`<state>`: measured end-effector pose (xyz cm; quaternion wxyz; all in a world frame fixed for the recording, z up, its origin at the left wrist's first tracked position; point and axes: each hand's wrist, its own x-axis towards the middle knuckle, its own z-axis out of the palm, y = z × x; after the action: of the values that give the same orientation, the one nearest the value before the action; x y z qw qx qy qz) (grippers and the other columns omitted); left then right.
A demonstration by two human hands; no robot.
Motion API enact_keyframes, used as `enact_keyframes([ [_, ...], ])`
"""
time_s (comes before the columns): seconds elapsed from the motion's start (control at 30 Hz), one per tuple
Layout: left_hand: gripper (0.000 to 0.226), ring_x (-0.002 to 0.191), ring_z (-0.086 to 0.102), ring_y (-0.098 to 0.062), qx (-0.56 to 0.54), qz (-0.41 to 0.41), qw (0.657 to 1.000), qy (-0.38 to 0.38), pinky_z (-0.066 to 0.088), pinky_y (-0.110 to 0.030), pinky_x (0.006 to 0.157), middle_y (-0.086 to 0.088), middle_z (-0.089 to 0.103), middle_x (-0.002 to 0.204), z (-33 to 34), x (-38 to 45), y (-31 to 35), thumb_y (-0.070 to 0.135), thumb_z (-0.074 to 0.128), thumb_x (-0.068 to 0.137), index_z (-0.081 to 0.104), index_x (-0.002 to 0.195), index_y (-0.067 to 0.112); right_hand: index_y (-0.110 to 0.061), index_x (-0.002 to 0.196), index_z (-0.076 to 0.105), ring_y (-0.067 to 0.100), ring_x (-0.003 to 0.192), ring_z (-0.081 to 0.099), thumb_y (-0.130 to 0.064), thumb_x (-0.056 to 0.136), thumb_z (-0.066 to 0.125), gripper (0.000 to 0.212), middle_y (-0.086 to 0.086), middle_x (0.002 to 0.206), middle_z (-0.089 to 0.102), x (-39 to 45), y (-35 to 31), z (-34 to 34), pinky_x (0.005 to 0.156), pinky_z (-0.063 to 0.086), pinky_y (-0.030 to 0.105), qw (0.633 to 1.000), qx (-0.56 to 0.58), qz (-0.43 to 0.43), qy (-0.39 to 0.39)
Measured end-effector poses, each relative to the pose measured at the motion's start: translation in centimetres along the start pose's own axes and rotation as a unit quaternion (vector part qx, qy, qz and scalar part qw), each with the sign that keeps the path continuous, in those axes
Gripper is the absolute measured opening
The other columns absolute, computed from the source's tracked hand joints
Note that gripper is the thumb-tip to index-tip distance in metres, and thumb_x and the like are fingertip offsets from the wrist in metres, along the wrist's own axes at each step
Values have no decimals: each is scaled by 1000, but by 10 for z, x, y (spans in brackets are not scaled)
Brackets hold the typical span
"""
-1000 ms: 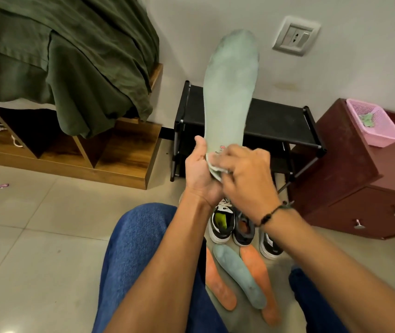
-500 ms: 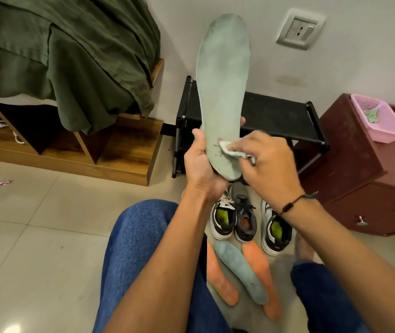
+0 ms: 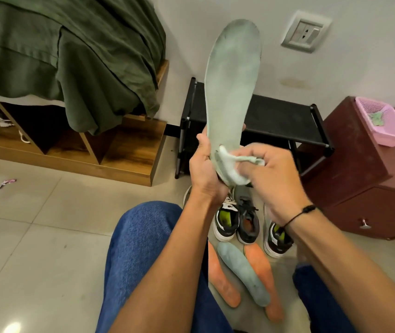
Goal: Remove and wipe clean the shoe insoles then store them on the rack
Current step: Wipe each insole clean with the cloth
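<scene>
My left hand (image 3: pixel 205 173) grips the heel end of a pale green insole (image 3: pixel 232 82) and holds it upright in front of the black shoe rack (image 3: pixel 278 121). My right hand (image 3: pixel 271 181) pinches a white wipe (image 3: pixel 230 167) against the insole's heel. On the floor between my knees lie a second pale green insole (image 3: pixel 243 276) and two orange insoles (image 3: pixel 223 283) (image 3: pixel 263 280). Three sneakers (image 3: pixel 248 222) stand just behind them, below my hands.
A bed with a green cover (image 3: pixel 66 51) and wooden base is at the left. A dark red drawer cabinet (image 3: pixel 364 188) with a pink basket (image 3: pixel 384 123) stands right of the rack. A wall socket (image 3: pixel 305 32) is above. My blue-jeaned legs (image 3: pixel 143 255) fill the foreground.
The insole stays upright in my left hand. My right hand has moved the wipe around the heel end, from over the heel to its right side.
</scene>
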<state>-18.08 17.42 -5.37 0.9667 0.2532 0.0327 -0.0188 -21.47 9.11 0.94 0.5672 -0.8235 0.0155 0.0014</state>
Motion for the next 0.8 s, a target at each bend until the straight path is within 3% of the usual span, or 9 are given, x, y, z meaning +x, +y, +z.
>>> enact_keyframes([
  [0.1,61,112,53,-32,0,15,1000,-10,45,-43,96,-20,56,121,3,-2,-1,46,11,100,31,145,10,-19,86,73,10,75,57,2,82,58,26,1,86,69,13,4,-14,68,46,19,979,-163,-105,56],
  [0.17,61,102,57,-30,-16,16,1000,-5,50,-39,87,-20,56,118,5,-3,-1,46,12,100,33,144,8,-14,93,73,14,83,60,2,81,61,24,3,91,67,10,12,-7,77,47,20,953,-250,-161,55],
  [0.23,59,86,57,-28,-28,10,999,13,51,-34,74,-21,54,116,5,-3,-1,47,14,100,37,140,11,-12,90,73,25,86,63,2,79,61,21,8,89,67,0,22,10,76,50,32,943,-277,-175,54],
  [0.37,56,73,55,-27,-6,18,1000,15,52,-32,64,-21,53,118,0,-2,1,47,14,101,38,140,16,-19,78,73,22,88,64,-9,85,62,16,4,89,69,-7,19,28,72,55,39,976,-203,-76,33],
  [0.5,59,84,59,-26,-18,16,1000,4,54,-33,72,-16,57,111,0,-2,4,46,15,101,35,143,10,-31,70,71,14,85,64,3,78,61,36,-2,87,70,-4,-2,13,72,55,29,999,-37,8,-33],
  [0.57,61,102,57,-29,-24,7,1000,7,51,-39,88,-19,53,124,1,-3,3,46,16,100,32,145,8,-26,78,72,13,77,61,1,82,59,30,0,83,69,4,-6,1,66,50,23,994,-87,-61,5],
  [0.63,61,112,51,-32,-18,12,1000,8,44,-42,96,-21,49,130,4,-6,1,45,16,100,31,145,8,-15,93,73,14,78,59,-2,85,58,22,1,88,67,15,-5,-4,71,50,24,965,-196,-152,80],
  [0.73,58,99,58,-25,-22,23,999,28,52,-35,84,-15,58,114,8,-7,0,42,17,101,32,145,7,-13,91,73,27,72,63,-1,72,54,29,8,81,66,21,7,9,69,50,43,907,-328,-235,119],
  [0.8,57,93,60,-21,-26,21,998,44,55,-29,77,-11,60,107,6,-4,1,40,17,102,32,145,6,-13,83,73,32,65,62,1,68,56,27,9,74,65,18,15,22,66,49,44,905,-339,-233,112],
])
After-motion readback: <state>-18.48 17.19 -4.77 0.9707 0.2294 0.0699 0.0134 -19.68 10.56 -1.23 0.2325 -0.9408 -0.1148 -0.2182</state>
